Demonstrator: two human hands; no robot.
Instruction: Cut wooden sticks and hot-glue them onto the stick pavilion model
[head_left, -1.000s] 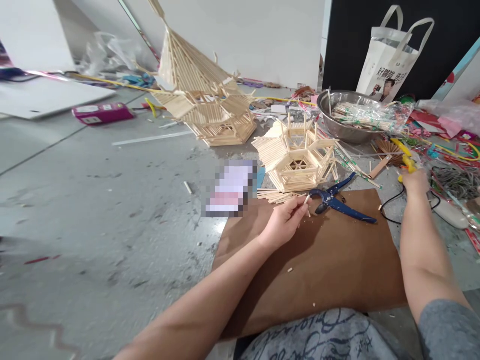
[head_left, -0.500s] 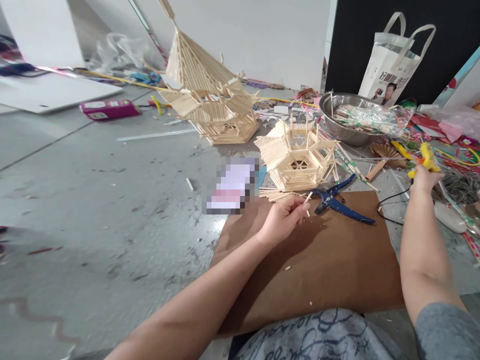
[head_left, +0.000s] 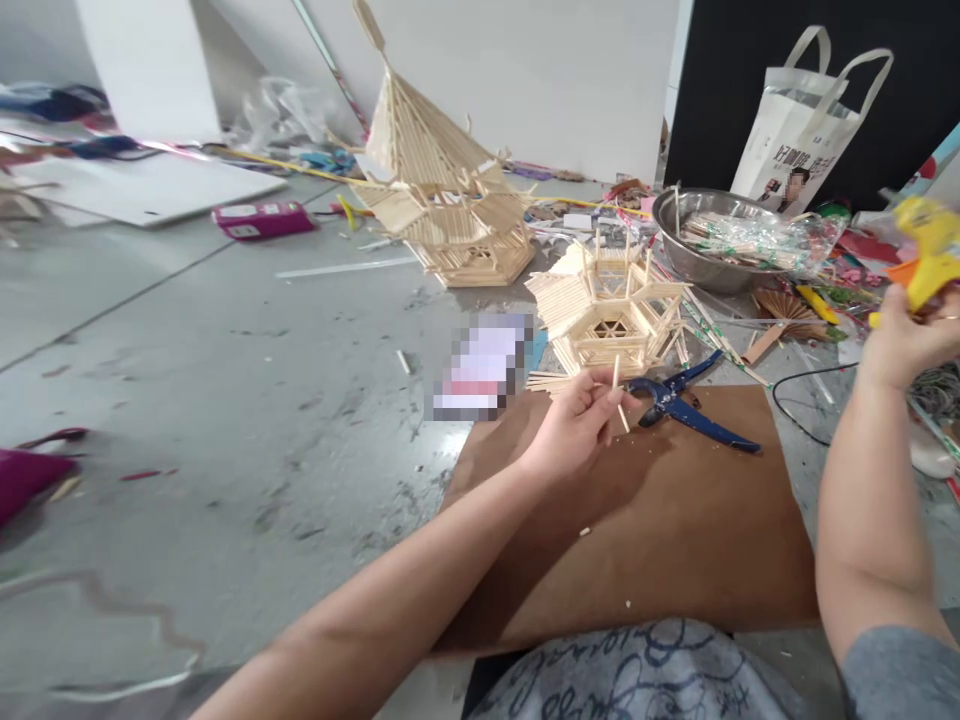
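My left hand (head_left: 574, 425) pinches a short wooden stick (head_left: 618, 396) over the far edge of a brown board (head_left: 660, 530). Just right of it lie blue cutters (head_left: 686, 405) on the board. A hexagonal stick model (head_left: 611, 315) stands right behind the hand, with loose sticks (head_left: 547, 381) at its foot. My right hand (head_left: 904, 340) is raised at the right edge, closed round a yellow glue gun (head_left: 926, 255) whose black cord (head_left: 799, 400) trails on the floor.
A taller stick pagoda (head_left: 442, 195) stands further back on the grey floor. A metal bowl (head_left: 679, 245) of wrapped sticks, a white tote bag (head_left: 806, 125) and colourful clutter fill the right. White boards (head_left: 150, 185) and a pink box (head_left: 262, 218) lie left.
My right hand has lifted the yellow glue gun off the floor and up to the right. The left hand has tilted its stick more upright. The view has shifted slightly.
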